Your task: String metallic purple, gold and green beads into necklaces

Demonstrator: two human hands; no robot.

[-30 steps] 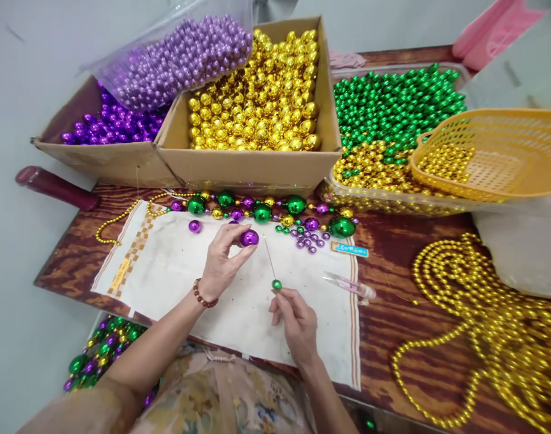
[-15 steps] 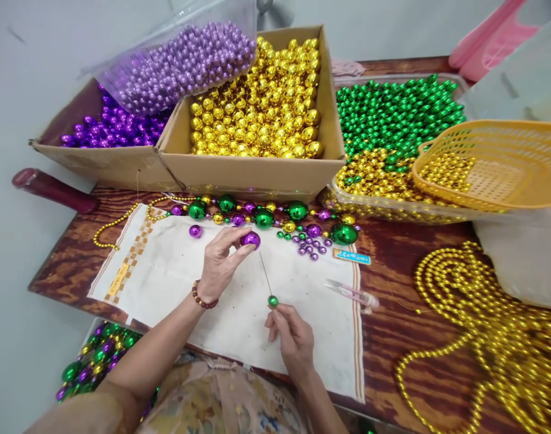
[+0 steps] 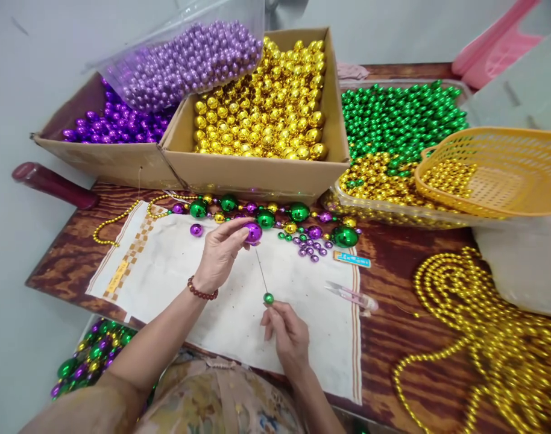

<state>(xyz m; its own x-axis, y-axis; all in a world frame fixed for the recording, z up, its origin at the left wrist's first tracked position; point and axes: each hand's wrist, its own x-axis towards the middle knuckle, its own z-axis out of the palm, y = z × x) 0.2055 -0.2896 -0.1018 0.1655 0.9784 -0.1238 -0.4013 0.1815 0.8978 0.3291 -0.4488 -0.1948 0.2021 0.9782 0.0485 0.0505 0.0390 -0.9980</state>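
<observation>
My left hand [image 3: 220,253] is closed, pinching a shiny purple bead [image 3: 253,232] between thumb and fingers above the white cloth [image 3: 167,289]. Below and to the right, my right hand [image 3: 287,331] is closed on a thin needle [image 3: 261,271], its fingertips just under a green bead [image 3: 268,298] threaded on it. The needle's tip points up toward the purple bead; whether it has entered the hole I cannot tell. A strung row of green, gold and purple beads [image 3: 265,218] lies along the cloth's far edge. Small lilac beads [image 3: 310,248] and a loose purple bead [image 3: 196,230] rest nearby.
Cardboard boxes of gold beads [image 3: 257,114] and purple beads [image 3: 122,123] stand behind, with a bag of lilac beads [image 3: 189,66] on top. At right are a tub of green beads [image 3: 402,114], a yellow basket [image 3: 506,205], thread snips [image 3: 351,295] and gold bead strands [image 3: 492,331].
My left hand has turned the purple bead and raised it slightly, so more of it shows. My right hand has shifted a little left with the needle and green bead.
</observation>
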